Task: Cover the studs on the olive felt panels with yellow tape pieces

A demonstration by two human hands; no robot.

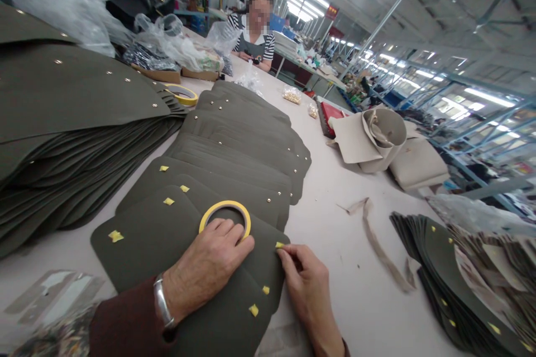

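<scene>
My left hand (pixel 209 256) is curled around the near side of a roll of yellow tape (pixel 247 215), over the dark green panels. My right hand (pixel 307 276) pinches a small piece of yellow tape (pixel 280 245) at the right edge of the top dark green panel (pixel 146 234). More tape pieces dot this panel, among them one (pixel 116 236) near its left corner and one (pixel 253 309) low on the right. Behind it, overlapping dark green panels (pixel 243 139) with small metal studs run up the table.
A tall stack of dark green panels (pixel 75 95) fills the left. Another tape roll (pixel 182 95) lies behind it. Beige leather pieces (pixel 360 139) and a red box (pixel 330 114) stand right. Taped panels (pixel 444 273) lie at lower right. A co-worker (pixel 255 33) sits across the table.
</scene>
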